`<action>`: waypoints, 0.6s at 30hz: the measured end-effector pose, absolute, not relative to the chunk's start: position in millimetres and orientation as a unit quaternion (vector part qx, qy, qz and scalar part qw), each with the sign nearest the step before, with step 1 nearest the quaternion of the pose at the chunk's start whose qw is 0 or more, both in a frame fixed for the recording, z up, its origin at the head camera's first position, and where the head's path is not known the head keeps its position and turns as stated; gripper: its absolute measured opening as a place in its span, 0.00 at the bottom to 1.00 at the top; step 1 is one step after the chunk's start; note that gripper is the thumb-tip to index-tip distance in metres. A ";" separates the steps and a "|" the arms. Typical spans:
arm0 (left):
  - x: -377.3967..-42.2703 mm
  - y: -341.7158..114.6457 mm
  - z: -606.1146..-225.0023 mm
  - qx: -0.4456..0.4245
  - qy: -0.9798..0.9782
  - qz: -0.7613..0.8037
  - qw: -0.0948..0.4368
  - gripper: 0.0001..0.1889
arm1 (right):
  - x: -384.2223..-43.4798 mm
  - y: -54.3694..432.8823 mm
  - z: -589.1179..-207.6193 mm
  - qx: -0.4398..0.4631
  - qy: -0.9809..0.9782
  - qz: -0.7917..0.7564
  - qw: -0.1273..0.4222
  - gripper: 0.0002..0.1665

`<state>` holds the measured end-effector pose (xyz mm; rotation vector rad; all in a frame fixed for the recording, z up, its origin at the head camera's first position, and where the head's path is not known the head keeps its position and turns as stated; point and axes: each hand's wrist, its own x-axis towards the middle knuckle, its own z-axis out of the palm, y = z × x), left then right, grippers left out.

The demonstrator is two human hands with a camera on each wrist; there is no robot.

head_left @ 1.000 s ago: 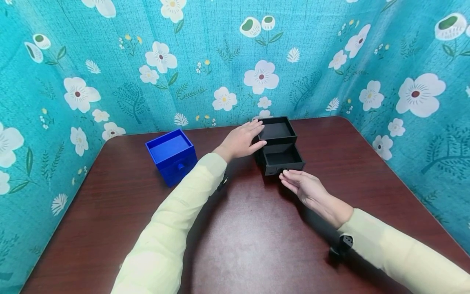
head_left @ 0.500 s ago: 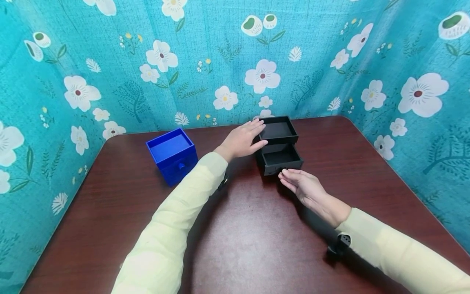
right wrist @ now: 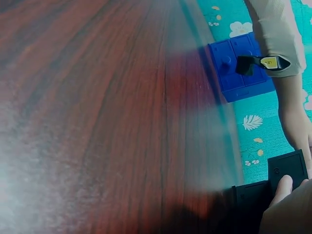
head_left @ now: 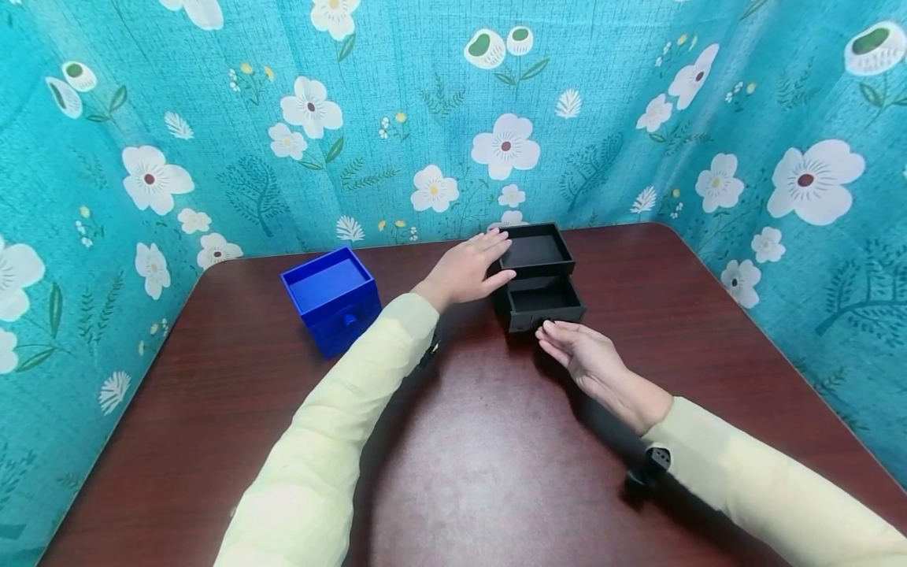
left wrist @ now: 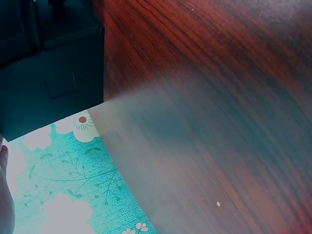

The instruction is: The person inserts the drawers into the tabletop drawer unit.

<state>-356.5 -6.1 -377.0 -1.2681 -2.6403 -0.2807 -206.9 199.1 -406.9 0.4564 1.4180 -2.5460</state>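
A small black drawer box (head_left: 536, 250) with a shallow tray top stands near the back of the table, its lower drawer (head_left: 524, 321) part way out. Nothing shows inside the tray or drawer. My left hand (head_left: 468, 269) rests with straight fingers on the left edge of the box's top. At the drawer's front, my right hand (head_left: 595, 366) pinches the knob between thumb and fingertips, which hide it. In the left wrist view the box's side (left wrist: 58, 83) appears at upper left. The right wrist view catches my right thumb (right wrist: 282, 189) against the black drawer front.
To the left stands a similar blue drawer box (head_left: 329, 287) with its drawers in. The dark red-brown table (head_left: 468, 465) ends at a teal flowered curtain (head_left: 397, 118) behind and at both sides. My left forearm (head_left: 340, 417) passes in front of the blue box.
My right hand has moved slightly away from me, and the black drawer has slid a little further into its box. My left hand has stayed in place.
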 end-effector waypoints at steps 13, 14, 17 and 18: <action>-357.1 -6.1 -376.9 -0.430 -0.892 -0.095 0.106 0.34 | -217.7 196.7 -409.2 0.158 0.477 -0.860 0.092 0.11; -357.2 -6.1 -377.0 -0.430 -0.892 -0.095 0.106 0.34 | -218.8 196.1 -409.2 0.159 0.475 -0.861 0.090 0.11; -357.7 -6.1 -377.4 -0.431 -0.891 -0.093 0.106 0.34 | -221.8 194.9 -409.9 0.162 0.467 -0.865 0.088 0.10; -357.8 -6.0 -377.5 -0.431 -0.891 -0.094 0.106 0.34 | -222.6 194.3 -410.2 0.163 0.466 -0.866 0.086 0.09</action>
